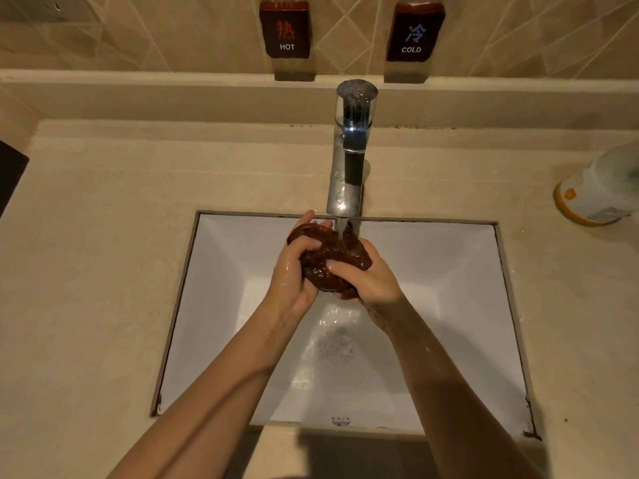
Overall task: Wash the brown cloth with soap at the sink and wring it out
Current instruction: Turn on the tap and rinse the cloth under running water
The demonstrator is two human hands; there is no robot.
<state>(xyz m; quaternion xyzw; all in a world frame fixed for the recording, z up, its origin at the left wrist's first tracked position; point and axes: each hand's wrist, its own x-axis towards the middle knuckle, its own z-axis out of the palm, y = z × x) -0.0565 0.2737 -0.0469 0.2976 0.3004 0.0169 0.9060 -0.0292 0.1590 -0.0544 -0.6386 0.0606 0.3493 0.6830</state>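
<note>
The wet brown cloth (330,261) is bunched into a ball above the white rectangular sink (449,271), right under the chrome faucet (349,150). A thin stream of water runs from the spout onto the cloth. My left hand (294,271) clasps the cloth from the left, fingers curled over its top. My right hand (366,281) grips it from the right and below. Both hands look wet and shiny. Water and small bubbles pool around the drain (333,344) beneath them.
A beige counter (103,271) surrounds the sink. A white and orange bottle (594,191) lies at the right edge. Dark HOT (285,29) and COLD (415,31) signs hang on the tiled wall. A dark object (10,174) sits at the far left.
</note>
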